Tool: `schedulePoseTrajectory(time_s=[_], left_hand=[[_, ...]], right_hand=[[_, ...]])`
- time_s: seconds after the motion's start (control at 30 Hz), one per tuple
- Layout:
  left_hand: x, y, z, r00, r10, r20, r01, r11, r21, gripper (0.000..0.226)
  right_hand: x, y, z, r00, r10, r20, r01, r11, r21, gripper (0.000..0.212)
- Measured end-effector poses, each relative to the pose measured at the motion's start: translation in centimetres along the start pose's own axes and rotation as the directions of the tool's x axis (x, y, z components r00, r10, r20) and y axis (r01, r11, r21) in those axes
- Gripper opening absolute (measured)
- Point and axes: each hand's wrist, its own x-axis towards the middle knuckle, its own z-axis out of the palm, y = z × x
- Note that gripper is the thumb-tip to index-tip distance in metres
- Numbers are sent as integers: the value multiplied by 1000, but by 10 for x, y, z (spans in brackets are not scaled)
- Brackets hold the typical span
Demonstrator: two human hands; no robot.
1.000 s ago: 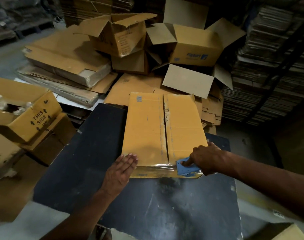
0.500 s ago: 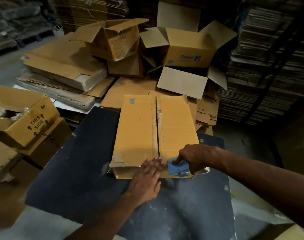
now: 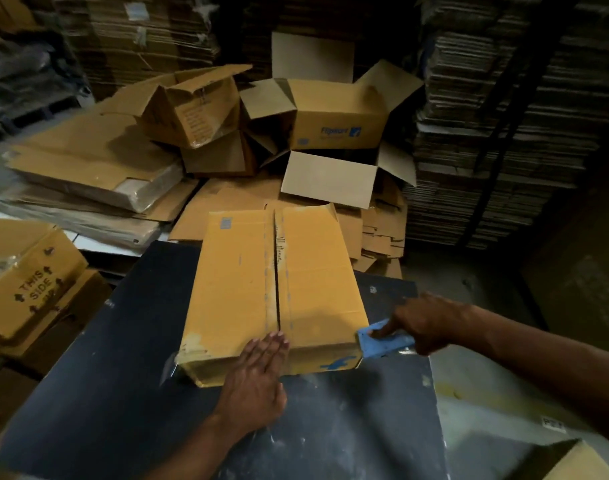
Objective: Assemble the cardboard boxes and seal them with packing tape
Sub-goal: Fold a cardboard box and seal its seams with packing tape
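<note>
my left hand point(image 3: 258, 372) flat, fingers straight, pressing near edge of one tan closed cardboard box point(image 3: 275, 289) on black tabletop point(image 3: 98, 375) | box long axis runs away from me | my right hand point(image 3: 421, 323) grips one blue tape dispenser point(image 3: 382, 339) at box's near right corner | beyond: three open cardboard boxes point(image 3: 334, 116)

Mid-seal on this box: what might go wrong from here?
1. The flap seam looks open along the top; tape laid only on the near edge may leave it unsealed.
2. The left hand presses flat with straight fingers, so the cardboard box could slide on the dark table.
3. The right hand holds the blue tape dispenser off the corner; the tape may wrinkle.
</note>
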Motion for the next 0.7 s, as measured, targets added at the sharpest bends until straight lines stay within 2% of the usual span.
schedulePoseTrajectory(time_s=[0.13,0.2,0.27,0.37,0.47,0.57,0.7], left_hand=[[15,22,-16,997,-82,-12,82,993,79,83],[32,39,-20,999,-3,-51,8,996,94,83],[47,52,-18,994,105,-18,-103,992,79,84],[55,50,-9,990,109,86,-113,993,46,93],[47,42,2,986,151,66,-156,986,64,103],[47,45,4,990,131,52,-133,990,48,110],[43,46,2,987,97,126,-99,995,6,114]], right_hand=[[-3,3,12,995,-23,-101,22,1000,-14,79],[-3,5,17,993,-23,-115,21,1000,-22,79],[-4,9,19,991,-20,-131,17,999,-27,80],[-10,16,21,986,-13,-168,12,1000,-5,83],[-17,24,23,980,14,-200,-10,1000,21,83],[-11,23,21,981,49,-185,-54,998,-21,84],[5,21,32,987,96,-127,-88,994,69,80]])
